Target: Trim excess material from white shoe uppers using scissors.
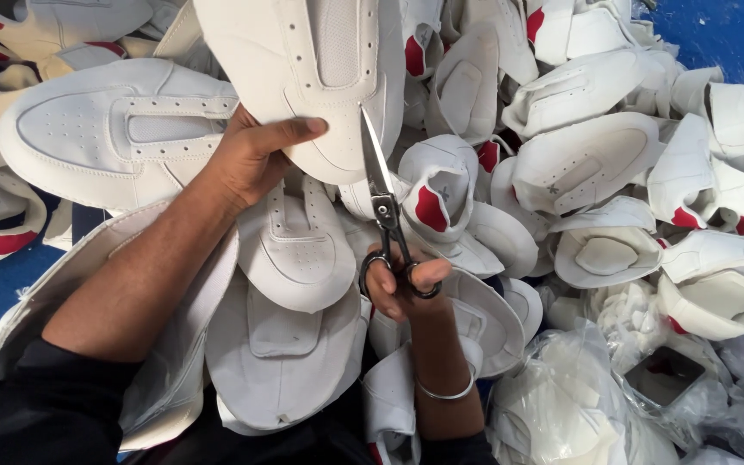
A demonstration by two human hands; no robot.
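Observation:
My left hand (256, 155) grips the lower edge of a white shoe upper (320, 69), held up in front of me, thumb across its face. My right hand (402, 284) has fingers through the handles of a pair of metal scissors (382, 194). The blades point up, closed together, with the tip touching the lower edge of the held upper. A thin metal bangle (445, 394) sits on my right wrist. Both sleeves are black.
A large heap of white shoe uppers (579, 164), several with red patches, fills the view. More white uppers (114, 129) lie at the left. Clear plastic bags (647, 396) sit at the lower right. A blue floor (734, 34) shows at the corners.

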